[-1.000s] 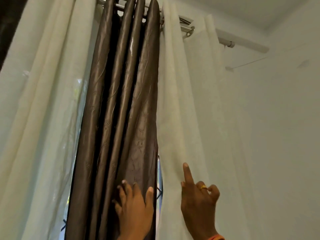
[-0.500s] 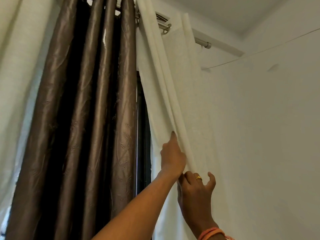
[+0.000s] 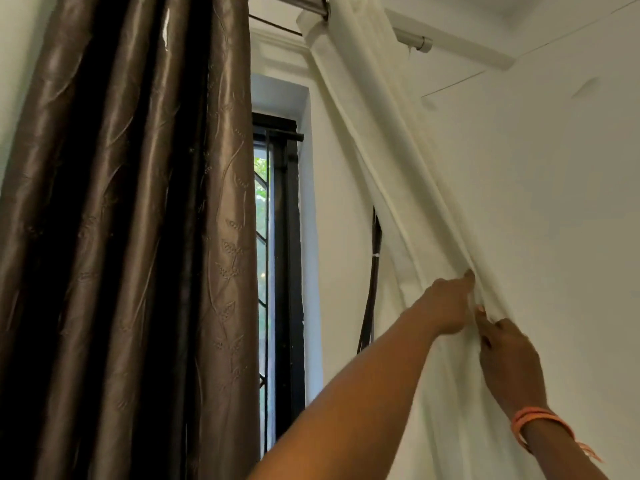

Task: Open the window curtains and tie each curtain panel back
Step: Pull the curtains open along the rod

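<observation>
**White panel drawn aside, window showing**

White fabric fills our head view: the white curtain panel (image 3: 391, 188) hangs from the curtain rod (image 3: 412, 38) and slants to the right, bunched against the wall (image 3: 554, 202). Our left hand (image 3: 450, 306) reaches across and grips the gathered folds; our right hand (image 3: 507, 358), bangles (image 3: 533, 422) at the wrist, pinches the fabric just below it. Half a second ago the panel hung beside the brown curtain (image 3: 138, 237); now it sits farther right, and the window (image 3: 266, 271) with its dark frame shows between them, cables (image 3: 370, 282) beside it.
</observation>
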Tool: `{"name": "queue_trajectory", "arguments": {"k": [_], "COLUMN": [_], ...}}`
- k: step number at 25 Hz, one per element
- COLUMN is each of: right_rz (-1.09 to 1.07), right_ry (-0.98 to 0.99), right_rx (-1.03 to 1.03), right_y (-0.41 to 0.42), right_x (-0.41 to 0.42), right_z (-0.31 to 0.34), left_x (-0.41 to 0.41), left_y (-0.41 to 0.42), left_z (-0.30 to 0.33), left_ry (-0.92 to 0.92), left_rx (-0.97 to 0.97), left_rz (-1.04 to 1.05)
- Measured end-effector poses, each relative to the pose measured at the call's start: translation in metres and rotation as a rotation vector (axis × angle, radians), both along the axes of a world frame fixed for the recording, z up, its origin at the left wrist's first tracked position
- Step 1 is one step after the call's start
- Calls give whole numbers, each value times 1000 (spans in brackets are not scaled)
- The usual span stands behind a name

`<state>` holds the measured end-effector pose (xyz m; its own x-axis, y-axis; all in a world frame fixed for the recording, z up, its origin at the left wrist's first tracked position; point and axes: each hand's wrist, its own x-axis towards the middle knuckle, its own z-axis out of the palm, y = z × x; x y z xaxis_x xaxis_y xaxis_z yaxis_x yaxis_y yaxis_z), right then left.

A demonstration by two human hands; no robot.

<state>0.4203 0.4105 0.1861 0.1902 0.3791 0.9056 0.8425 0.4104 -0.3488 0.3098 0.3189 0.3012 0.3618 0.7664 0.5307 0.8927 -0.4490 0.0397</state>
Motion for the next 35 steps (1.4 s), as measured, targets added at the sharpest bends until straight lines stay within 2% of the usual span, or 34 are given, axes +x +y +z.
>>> {"name": "queue_trajectory", "arguments": {"k": [1, 2, 3, 4, 5, 6, 8, 9, 10, 13, 15, 17, 19, 21, 23, 25, 26, 28, 29, 30, 32, 35], "right_rz": [-42, -111, -185, -191, -137, -43, 181, 301, 410, 547, 483, 420, 287, 112, 26, 0, -46, -158, -200, -231, -253, -229], "right_ry": [26, 56, 85, 112, 123, 113, 95, 100, 97, 13, -88, -178, -258, -309, -353, -421, -442, -412, -383, -358, -304, -214], "right_rx": [-18, -8, 39, 112, 188, 261, 367, 388, 389, 360, 273, 130, 51, 111, 206, 191, 214, 391, 477, 522, 489, 198], "right_y": [-1, -6, -13, -25, -43, -65, -118, -147, -175, -242, -267, -277, -267, -251, -239, -223, -213, -194, -184, -172, -145, -101], "right_x": [-3, -13, -28, -51, -79, -110, -168, -195, -220, -277, -303, -318, -322, -309, -288, -260, -243, -209, -191, -173, -132, -71], "right_z": [-2, -2, -1, 1, 8, 18, 42, 53, 62, 82, 96, 116, 140, 163, 182, 191, 194, 197, 199, 201, 209, 211], "left_x": [-22, -48, -75, -106, -137, -168, -218, -236, -251, -273, -274, -253, -226, -212, -216, -233, -243, -269, -280, -293, -320, -363], "left_y": [-10, -22, -41, -67, -99, -129, -184, -204, -214, -207, -194, -185, -180, -175, -176, -181, -180, -183, -186, -189, -200, -222], "left_z": [-11, -21, -32, -41, -45, -49, -56, -60, -65, -71, -68, -65, -64, -60, -54, -54, -54, -48, -38, -25, 1, 21], "left_ry": [22, -19, -59, -88, -148, -279, -633, -719, -765, -975, -1223, -1424, -1313, -1137, -890, -732, -624, -383, -322, -341, -445, -502], "left_rx": [98, 290, 572, 875, 1086, 1150, 1001, 896, 823, 627, 547, 318, 38, -29, 121, 399, 609, 1027, 1131, 1120, 996, 974], "left_rz": [-10, -1, 63, 222, 431, 636, 927, 1000, 988, 702, 422, 163, -32, -110, -108, -48, 60, 395, 606, 793, 1025, 1222]}}
